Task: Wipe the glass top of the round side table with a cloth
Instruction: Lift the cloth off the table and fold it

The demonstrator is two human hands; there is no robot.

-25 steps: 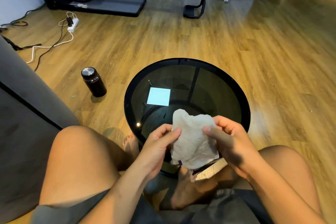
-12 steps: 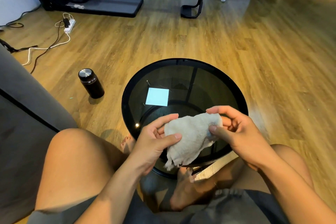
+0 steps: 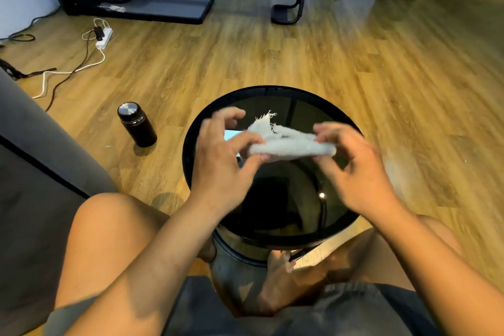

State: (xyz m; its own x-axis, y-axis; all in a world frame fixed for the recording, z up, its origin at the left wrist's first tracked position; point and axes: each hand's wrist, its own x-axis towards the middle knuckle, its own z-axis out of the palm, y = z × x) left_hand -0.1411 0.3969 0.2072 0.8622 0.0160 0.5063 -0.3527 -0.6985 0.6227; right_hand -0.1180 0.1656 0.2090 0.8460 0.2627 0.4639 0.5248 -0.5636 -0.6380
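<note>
The white cloth (image 3: 289, 142) hung above the round glass-topped bench (image 3: 275, 207), long axis running left to right, the left hand (image 3: 226, 161) and right hand (image 3: 354, 169) each pinching an end, equally near; the glass lay directly below.

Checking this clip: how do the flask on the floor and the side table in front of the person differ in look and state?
The flask is a small upright cylinder with a shiny metal lid; the side table is far wider, a flat round top of tinted, see-through glass. The flask stands alone on the floor, untouched; the side table has both hands above it, the left hand and right hand stretching a cloth between them. Both are dark and round.
</note>
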